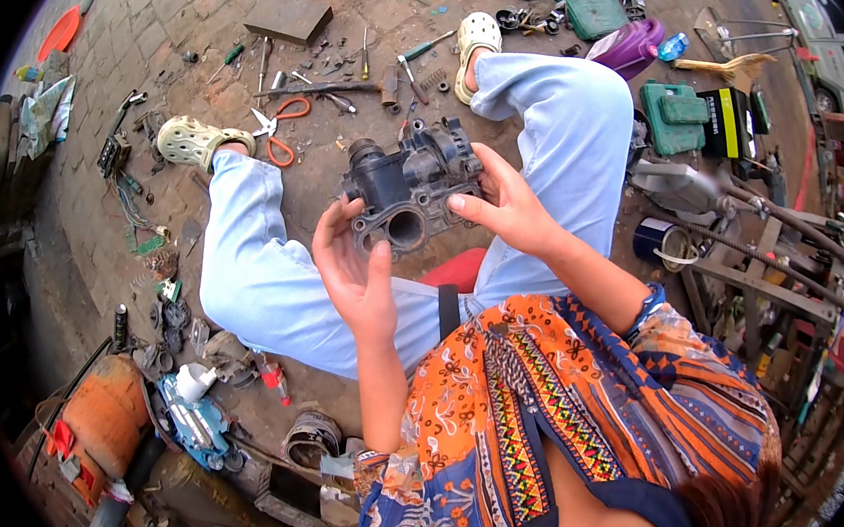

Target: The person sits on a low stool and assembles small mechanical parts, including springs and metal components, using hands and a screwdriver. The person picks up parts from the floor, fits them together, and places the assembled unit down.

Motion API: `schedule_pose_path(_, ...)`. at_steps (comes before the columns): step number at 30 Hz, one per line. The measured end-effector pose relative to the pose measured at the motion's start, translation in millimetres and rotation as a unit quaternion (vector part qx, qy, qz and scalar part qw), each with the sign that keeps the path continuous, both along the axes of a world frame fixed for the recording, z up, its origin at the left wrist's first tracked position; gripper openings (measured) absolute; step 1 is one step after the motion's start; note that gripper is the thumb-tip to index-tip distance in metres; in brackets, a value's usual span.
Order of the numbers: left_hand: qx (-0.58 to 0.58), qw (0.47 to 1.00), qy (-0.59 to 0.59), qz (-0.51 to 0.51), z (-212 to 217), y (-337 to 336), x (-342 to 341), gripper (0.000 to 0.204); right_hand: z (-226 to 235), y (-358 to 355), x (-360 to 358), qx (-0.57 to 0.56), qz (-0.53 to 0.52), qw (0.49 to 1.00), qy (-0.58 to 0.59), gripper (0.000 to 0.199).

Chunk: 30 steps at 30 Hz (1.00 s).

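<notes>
Between my two hands, above my lap, is a black engine housing (pixel 394 178) with a round opening facing me and a ribbed upper part. My left hand (pixel 355 279) grips its left side, thumb at the lower edge beside the opening and fingers curled behind. On the other side my right hand (pixel 509 206) holds the right end, thumb pressed on the flange. The undersides of the fingers behind the housing are hidden. Beyond it on the ground lie orange-handled scissors (pixel 280 130), a hammer (pixel 390 88) and a screwdriver (pixel 365 54).
A grey metal block (pixel 288 20) sits farther off. To the right are a green case (pixel 593 13), a purple jug (pixel 626 50), another green case (pixel 673 116) and a metal frame (pixel 760 284). At left lie a circuit board (pixel 114 155) and an orange tank (pixel 104 417).
</notes>
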<state>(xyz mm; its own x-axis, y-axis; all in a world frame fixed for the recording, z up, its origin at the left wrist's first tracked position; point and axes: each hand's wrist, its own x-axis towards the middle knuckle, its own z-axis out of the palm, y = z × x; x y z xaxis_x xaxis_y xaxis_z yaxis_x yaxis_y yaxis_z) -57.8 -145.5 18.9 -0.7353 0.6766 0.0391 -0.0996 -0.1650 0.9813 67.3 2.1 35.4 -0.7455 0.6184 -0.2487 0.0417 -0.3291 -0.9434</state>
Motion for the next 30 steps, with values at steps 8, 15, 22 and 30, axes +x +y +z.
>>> schedule_pose_path(8, 0.003, 1.0, 0.021, 0.018, -6, 7, 14, 0.076, -5, -4, -14, -0.104, -0.15, 0.982, -0.048, 0.027)
schedule_pose_path(15, -0.06, 0.988, -0.132, -0.047, -17, 1, 4, 0.054, -14, 1, -10, -0.115, -0.168, 0.977, -0.064, 0.028)
schedule_pose_path(22, -0.12, 0.974, -0.189, -0.043, -24, -1, 5, 0.064, -15, -3, -6, -0.053, -0.117, 0.991, -0.037, 0.025)
schedule_pose_path(30, -0.085, 0.977, -0.181, -0.076, -9, 7, 7, 0.093, -9, -4, 15, 0.182, 0.02, 0.982, 0.04, 0.026)
